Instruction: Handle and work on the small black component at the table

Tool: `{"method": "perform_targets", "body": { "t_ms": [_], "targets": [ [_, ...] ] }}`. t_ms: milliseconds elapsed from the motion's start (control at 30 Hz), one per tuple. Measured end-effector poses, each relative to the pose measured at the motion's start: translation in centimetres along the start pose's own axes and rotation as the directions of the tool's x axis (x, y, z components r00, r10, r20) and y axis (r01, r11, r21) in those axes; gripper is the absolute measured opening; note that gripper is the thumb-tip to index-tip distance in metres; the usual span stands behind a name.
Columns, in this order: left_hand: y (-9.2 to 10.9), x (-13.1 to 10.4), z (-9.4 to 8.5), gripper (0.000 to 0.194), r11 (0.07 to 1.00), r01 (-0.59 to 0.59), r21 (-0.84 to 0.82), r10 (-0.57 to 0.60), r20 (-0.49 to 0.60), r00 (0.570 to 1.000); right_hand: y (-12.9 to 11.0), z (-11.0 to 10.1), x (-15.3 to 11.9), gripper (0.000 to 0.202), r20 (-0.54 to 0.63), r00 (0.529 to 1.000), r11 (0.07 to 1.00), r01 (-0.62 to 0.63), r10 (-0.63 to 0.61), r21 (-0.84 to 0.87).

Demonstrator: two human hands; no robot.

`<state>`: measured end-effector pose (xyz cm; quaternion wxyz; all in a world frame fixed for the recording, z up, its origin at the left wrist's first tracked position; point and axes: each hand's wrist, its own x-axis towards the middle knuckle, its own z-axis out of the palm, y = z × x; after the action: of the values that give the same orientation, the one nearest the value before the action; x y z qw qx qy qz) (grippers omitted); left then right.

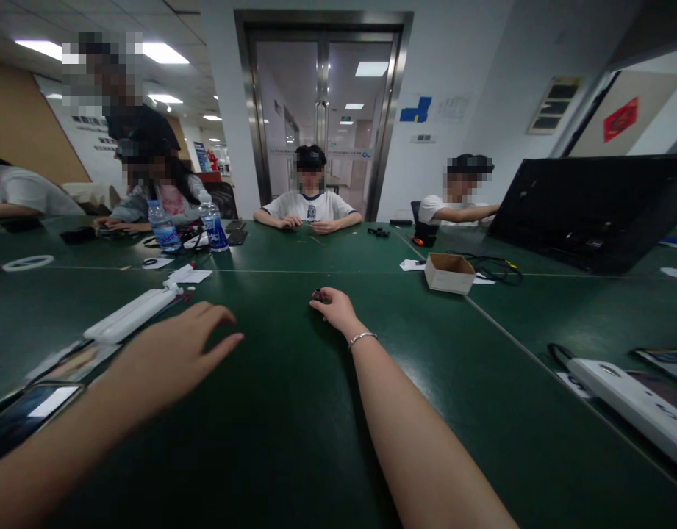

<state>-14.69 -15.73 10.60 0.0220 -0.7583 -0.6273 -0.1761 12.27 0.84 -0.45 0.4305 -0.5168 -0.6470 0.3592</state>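
The right hand [335, 307] grips a small dark object [317, 294] between thumb and fingers, at the middle of the glossy dark-green bench [294, 411]. The left hand [192, 342], its grip open and empty, hovers just beside the long white plastic power strip [131, 316].

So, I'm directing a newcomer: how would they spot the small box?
On the green table, find the black monitor. Just left of it sits the small box, open-topped, with pale walls and a brown inside, unlike the flat paper beside it.
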Motion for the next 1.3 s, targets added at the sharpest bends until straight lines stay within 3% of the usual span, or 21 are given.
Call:
{"method": "perform_targets", "body": {
  "t_ms": [33, 100, 200, 333, 533, 667, 933, 1167, 1300],
  "targets": [
    [1.7, 1.5, 1.2, 0.031, 0.997, -0.069, 0.032, 0.067, 0.069, 0.995, -0.1, 0.1, 0.0, 0.023, -0.008, 1.000, 0.999, 0.023, -0.024, -0.038],
    [5.2, 5.0, 3.9, 0.033, 0.987, -0.154, 0.050, 0.149, 0.095, 0.984, -0.5, 0.2, -0.1, 0.020, -0.019, 0.997, 0.989, 0.072, -0.075, -0.130],
    [9.2, 9.5, 7.9, 0.039, 0.984, -0.175, 0.022, 0.176, -0.023, 0.984, -1.2, 0.1, -0.3, 0.017, -0.022, 0.992, 0.965, 0.119, -0.128, -0.234],
    [11.4, 12.3, 11.5, 0.032, 0.977, -0.147, -0.155, 0.109, -0.229, 0.967, -1.8, -0.2, -0.5, 0.019, -0.027, 0.993, 0.956, 0.106, -0.117, -0.272],
    [11.2, 12.5, 14.4, 0.029, 0.923, -0.162, -0.350, 0.070, -0.262, 0.963, -1.9, -0.2, -0.5, 0.020, -0.038, 0.998, 0.935, 0.032, -0.048, -0.354],
    [10.4, 12.6, 14.7, 0.025, 0.887, -0.154, -0.435, 0.044, -0.252, 0.967, -1.9, 0.0, -0.4, 0.027, -0.050, 0.996, 0.939, 0.048, -0.069, -0.341],
    [9.8, 12.7, 14.9, 0.015, 0.822, -0.114, -0.558, -0.022, -0.231, 0.973, -1.4, -0.1, -0.1, 0.012, -0.059, 0.991, 0.918, 0.088, -0.120, -0.387],
    [8.7, 13.6, 16.1, 0.009, 0.705, -0.114, -0.700, -0.123, -0.278, 0.953, -1.1, -0.1, -0.3, 0.012, -0.071, 0.997, 0.992, 0.022, -0.031, -0.123],
    [7.9, 14.0, 16.6, 0.009, 0.642, -0.067, -0.764, -0.156, -0.216, 0.964, -0.9, -0.1, -0.3, 0.018, -0.071, 0.997, 1.000, 0.003, -0.005, -0.023]
  ]
}}
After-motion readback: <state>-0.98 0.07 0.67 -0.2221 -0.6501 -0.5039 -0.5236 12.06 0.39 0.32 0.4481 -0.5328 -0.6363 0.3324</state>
